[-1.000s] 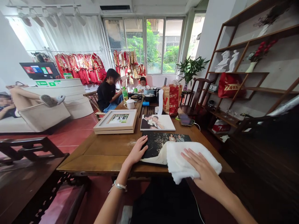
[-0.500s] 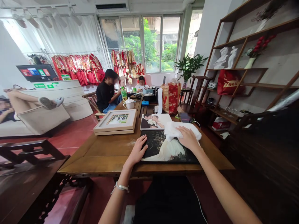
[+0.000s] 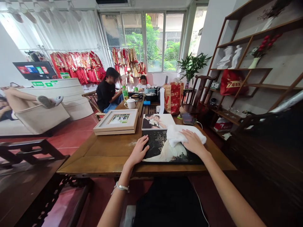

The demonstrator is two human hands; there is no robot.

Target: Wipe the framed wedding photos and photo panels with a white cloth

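Observation:
A dark photo panel [image 3: 153, 148] showing a pale flowing dress lies flat before me near the table's front edge. On its left edge rests my left hand [image 3: 140, 149], open, with fingers stretched over the border. My right hand [image 3: 193, 142] presses on a bunched white towel [image 3: 175, 134], its fingertips in the fabric. The towel covers the panel's upper right part and spreads past its right edge. Just behind the panel lies a smaller photo print [image 3: 157, 122] of a couple. To the left sits a light wooden picture frame [image 3: 115, 121], stacked on another.
The wooden table [image 3: 101, 157] also bears a white lidded mug [image 3: 130, 103], a paper bag [image 3: 174, 97] and a phone [image 3: 188, 119] with a cable. A person [image 3: 107, 90] sits at the far left side. Wooden shelves [image 3: 241, 66] stand right.
My right hand and the towel have shifted slightly to the right and toward me over the panel. My left hand keeps its place on the left edge.

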